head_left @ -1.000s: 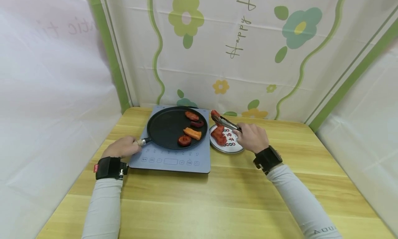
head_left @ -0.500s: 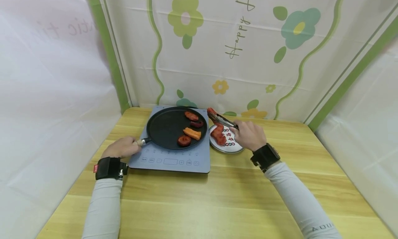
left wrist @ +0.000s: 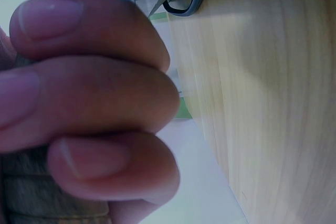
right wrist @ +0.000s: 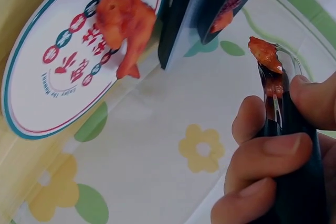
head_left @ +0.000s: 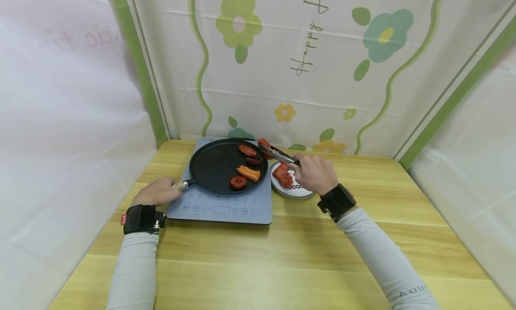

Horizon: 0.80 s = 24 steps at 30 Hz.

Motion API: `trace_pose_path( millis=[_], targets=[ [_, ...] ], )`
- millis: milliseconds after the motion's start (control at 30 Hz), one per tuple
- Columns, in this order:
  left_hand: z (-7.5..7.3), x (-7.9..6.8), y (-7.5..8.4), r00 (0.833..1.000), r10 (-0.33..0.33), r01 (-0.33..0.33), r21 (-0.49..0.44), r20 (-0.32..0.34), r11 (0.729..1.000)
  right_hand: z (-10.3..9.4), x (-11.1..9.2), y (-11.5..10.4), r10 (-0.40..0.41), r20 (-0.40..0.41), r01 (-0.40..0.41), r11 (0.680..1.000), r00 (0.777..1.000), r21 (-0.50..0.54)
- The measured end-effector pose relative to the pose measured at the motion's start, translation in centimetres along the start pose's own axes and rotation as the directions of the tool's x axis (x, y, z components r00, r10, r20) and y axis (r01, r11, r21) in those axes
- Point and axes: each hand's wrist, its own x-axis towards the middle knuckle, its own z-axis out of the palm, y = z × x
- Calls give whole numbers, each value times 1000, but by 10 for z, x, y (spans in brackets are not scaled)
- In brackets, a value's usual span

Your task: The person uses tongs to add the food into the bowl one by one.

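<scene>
My left hand [head_left: 158,192] grips the handle [head_left: 184,184] of a round black frying pan [head_left: 213,166]; its curled fingers fill much of the left wrist view. My right hand [head_left: 317,173] holds metal tongs [head_left: 284,155] with black grips. Pinched in their tips is a glossy red-orange piece of food [right wrist: 264,54], right by the pan's far right rim in the head view. In the pan lie a reddish meat piece [head_left: 247,150], a dark red curled piece [head_left: 254,161], an orange strip [head_left: 248,173] and a round dark red slice [head_left: 238,182].
Beneath the pan is a grey-blue induction cooker [head_left: 221,213] with touch controls. To its right, a white plate [right wrist: 31,114] with printed lettering bears a red piece like a chicken wing [right wrist: 126,27]. A flower-print curtain [head_left: 258,81] stands behind the wooden table [head_left: 242,269].
My right hand has moved left, carrying the tongs and the red-orange piece from above the plate to the pan's right rim. The left hand stays on the handle.
</scene>
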Motion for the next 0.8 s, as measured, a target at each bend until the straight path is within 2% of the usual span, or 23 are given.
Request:
trace_pose_path(
  millis=[300, 467, 800],
  targets=[
    [1, 1, -1, 1000, -6, 6, 1, -4, 1000, 3, 0, -14, -33, -28, 33, 999, 999, 0],
    [1, 2, -2, 1000, -7, 7, 3, -1, 1000, 6, -2, -23, -81, -48, 80, 997, 996, -4],
    [2, 4, -5, 1000, 5, -5, 8, -7, 1000, 8, -4, -41, -143, -47, 142, 990, 989, -26]
  ],
)
